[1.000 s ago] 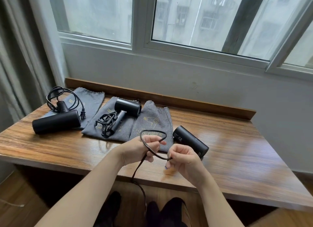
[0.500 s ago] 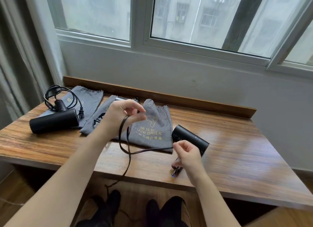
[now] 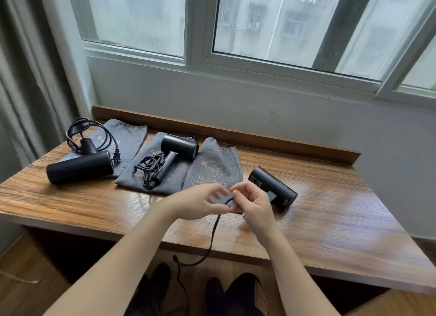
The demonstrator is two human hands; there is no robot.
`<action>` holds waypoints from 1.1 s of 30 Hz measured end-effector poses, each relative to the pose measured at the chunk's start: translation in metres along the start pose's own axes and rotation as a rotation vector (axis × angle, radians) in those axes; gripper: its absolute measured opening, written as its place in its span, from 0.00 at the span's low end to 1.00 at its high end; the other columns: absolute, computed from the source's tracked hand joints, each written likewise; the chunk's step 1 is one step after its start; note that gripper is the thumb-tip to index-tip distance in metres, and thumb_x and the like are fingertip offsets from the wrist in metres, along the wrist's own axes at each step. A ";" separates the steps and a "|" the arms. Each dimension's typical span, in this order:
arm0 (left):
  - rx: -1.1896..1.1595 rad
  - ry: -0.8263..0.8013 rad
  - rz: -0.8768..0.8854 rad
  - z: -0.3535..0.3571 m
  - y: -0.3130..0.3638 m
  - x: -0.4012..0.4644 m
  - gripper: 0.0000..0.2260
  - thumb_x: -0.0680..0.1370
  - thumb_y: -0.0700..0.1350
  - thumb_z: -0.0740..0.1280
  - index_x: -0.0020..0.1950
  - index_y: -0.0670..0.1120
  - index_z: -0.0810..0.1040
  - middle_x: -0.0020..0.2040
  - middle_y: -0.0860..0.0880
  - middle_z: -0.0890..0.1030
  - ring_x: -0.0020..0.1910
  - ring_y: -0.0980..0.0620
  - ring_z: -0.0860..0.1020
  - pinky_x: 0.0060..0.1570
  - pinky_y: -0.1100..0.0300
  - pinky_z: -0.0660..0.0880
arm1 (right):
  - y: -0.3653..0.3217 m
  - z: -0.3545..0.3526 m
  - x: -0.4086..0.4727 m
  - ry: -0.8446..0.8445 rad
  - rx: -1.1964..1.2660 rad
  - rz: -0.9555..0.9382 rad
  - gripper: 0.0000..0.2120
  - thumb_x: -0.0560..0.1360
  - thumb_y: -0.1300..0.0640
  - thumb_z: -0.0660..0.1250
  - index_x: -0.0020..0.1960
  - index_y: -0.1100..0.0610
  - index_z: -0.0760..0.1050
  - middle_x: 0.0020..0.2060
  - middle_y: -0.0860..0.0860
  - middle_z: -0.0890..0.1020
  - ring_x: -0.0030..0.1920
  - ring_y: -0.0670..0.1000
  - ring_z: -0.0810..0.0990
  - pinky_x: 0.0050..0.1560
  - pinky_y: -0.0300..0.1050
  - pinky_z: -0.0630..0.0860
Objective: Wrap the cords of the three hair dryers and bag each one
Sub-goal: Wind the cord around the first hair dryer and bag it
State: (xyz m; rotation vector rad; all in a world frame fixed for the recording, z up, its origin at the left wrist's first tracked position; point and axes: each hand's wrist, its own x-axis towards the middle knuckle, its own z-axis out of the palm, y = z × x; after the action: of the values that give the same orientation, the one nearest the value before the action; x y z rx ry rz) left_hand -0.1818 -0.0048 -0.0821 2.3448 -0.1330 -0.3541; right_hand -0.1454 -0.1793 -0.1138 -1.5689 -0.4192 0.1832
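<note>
We observe the left hand (image 3: 200, 203) and right hand (image 3: 253, 203) together, both pinching the black cord (image 3: 213, 235). It trails off the surface (image 3: 330, 221) edge.

Home-like room, wooden desk (image 3: 330, 221) under window (image 3: 271, 25), curtain (image 3: 28, 79) beside

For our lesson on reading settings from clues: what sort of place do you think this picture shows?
Probably a room in a flat or hotel, several floors up. A narrow wooden table stands under a sliding window facing a tall residential block, a grey curtain hangs beside it, and grey fabric pouches await black hair dryers.
</note>
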 end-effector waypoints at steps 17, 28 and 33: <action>-0.879 0.226 0.113 0.008 -0.001 0.007 0.19 0.80 0.41 0.63 0.30 0.40 0.78 0.39 0.42 0.82 0.46 0.44 0.81 0.55 0.46 0.79 | 0.054 -0.036 0.007 0.004 -1.015 0.069 0.34 0.73 0.64 0.66 0.76 0.45 0.64 0.77 0.48 0.63 0.76 0.54 0.55 0.75 0.47 0.54; -0.990 0.033 0.215 -0.015 -0.014 -0.004 0.10 0.69 0.40 0.61 0.48 0.42 0.76 0.34 0.43 0.76 0.23 0.53 0.66 0.33 0.54 0.78 | 0.051 -0.028 0.018 0.328 -0.912 -0.192 0.17 0.79 0.49 0.66 0.66 0.53 0.76 0.54 0.50 0.82 0.54 0.55 0.73 0.52 0.50 0.70; -0.509 0.119 0.041 -0.014 0.014 -0.001 0.15 0.82 0.57 0.61 0.59 0.49 0.76 0.46 0.45 0.84 0.31 0.49 0.80 0.33 0.53 0.80 | 0.033 -0.020 0.009 0.265 -0.911 -0.151 0.20 0.77 0.38 0.61 0.61 0.50 0.75 0.49 0.47 0.79 0.49 0.48 0.67 0.45 0.44 0.63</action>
State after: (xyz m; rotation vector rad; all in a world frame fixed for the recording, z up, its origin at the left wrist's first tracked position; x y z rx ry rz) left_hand -0.1787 -0.0049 -0.0629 1.8502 -0.0279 -0.1978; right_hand -0.1245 -0.1945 -0.1438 -2.3998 -0.4320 -0.3881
